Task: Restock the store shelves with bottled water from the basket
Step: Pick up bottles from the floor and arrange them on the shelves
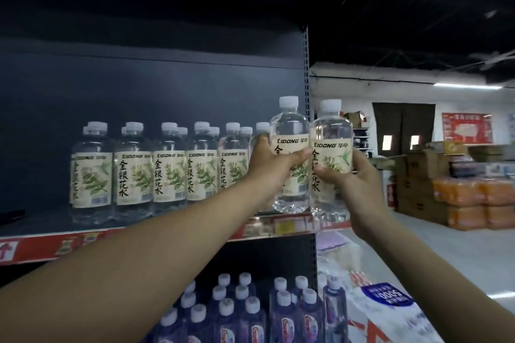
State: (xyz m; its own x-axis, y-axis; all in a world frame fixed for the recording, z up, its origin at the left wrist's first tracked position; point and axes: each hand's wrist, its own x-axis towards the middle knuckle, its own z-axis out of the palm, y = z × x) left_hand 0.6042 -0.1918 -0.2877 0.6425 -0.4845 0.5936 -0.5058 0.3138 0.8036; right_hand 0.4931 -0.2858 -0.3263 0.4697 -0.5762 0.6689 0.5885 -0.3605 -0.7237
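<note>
- I hold two bottles upright and side by side at the right end of the shelf (41, 248), probably to continue the row of bottles (133, 167).
- My left hand (269, 160) wraps its fingers around the left bottle (288, 122); my right hand (362, 175) clamps the right bottle (331, 131).
- Both are clear, with white caps and cream leaf labels.

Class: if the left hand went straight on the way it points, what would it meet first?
Probably the last shelved bottle, just behind the left hand and its held bottle; otherwise the back panel. Depth is unclear.
</note>
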